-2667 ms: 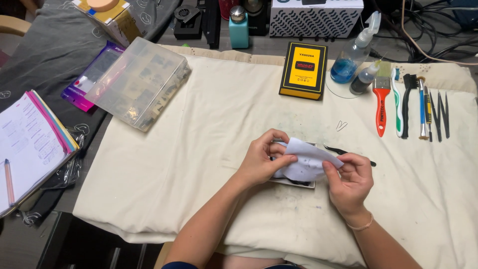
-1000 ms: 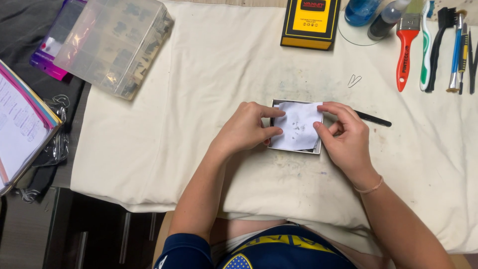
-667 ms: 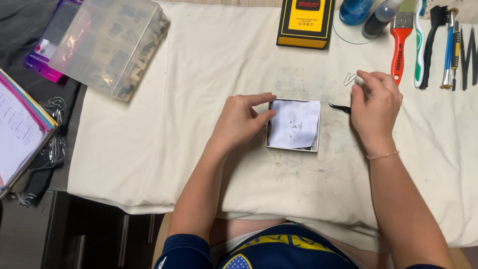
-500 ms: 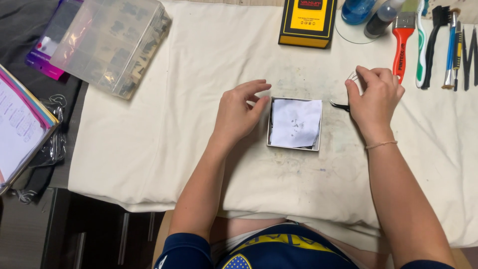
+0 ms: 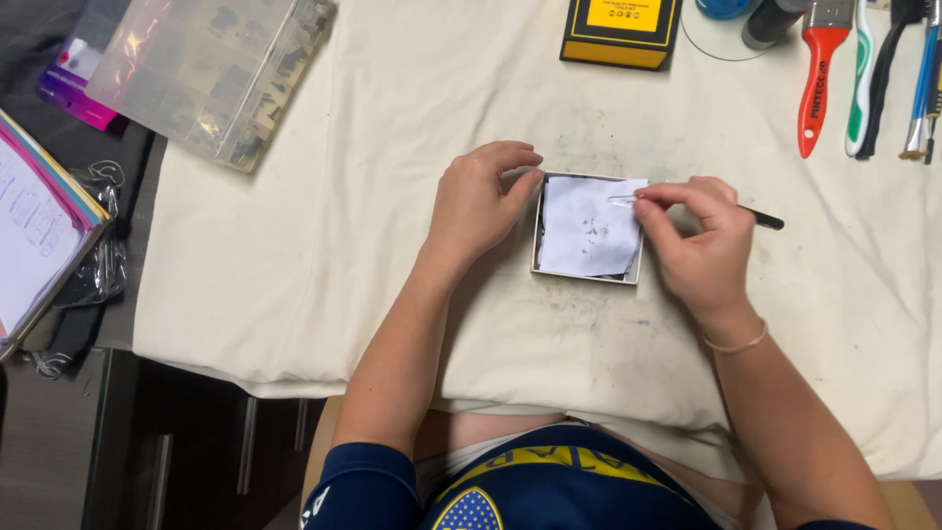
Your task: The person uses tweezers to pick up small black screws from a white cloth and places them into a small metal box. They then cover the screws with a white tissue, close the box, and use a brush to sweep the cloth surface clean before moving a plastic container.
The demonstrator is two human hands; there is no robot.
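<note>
Tray: a small square tray with a pale rim and a dark inside. It lies flat on the cloth, near the middle, between the two hands.
Paper: a white sheet lying in the tray and covering almost all of it. It is a little creased, with a few small dark specks near the centre. Its upper right corner goes over the rim.
Left hand: it rests at the left side of the tray. The fingers are curled and narrow, and the thumb tip touches the upper left corner of the rim.
Right hand: it is at the right side of the tray. Thumb and forefinger are pinched on a thin tool.
Tool: slim, with a pale metal tip over the upper right part of the paper. A dark end comes out behind the hand. I cannot tell if the tip touches the paper.
Cloth: cream colour, with faint stains, spread over the bench.
Box: clear plastic, with compartments, at the upper left of the cloth.
Brush: red handle, at the upper right, among other hand tools.
</note>
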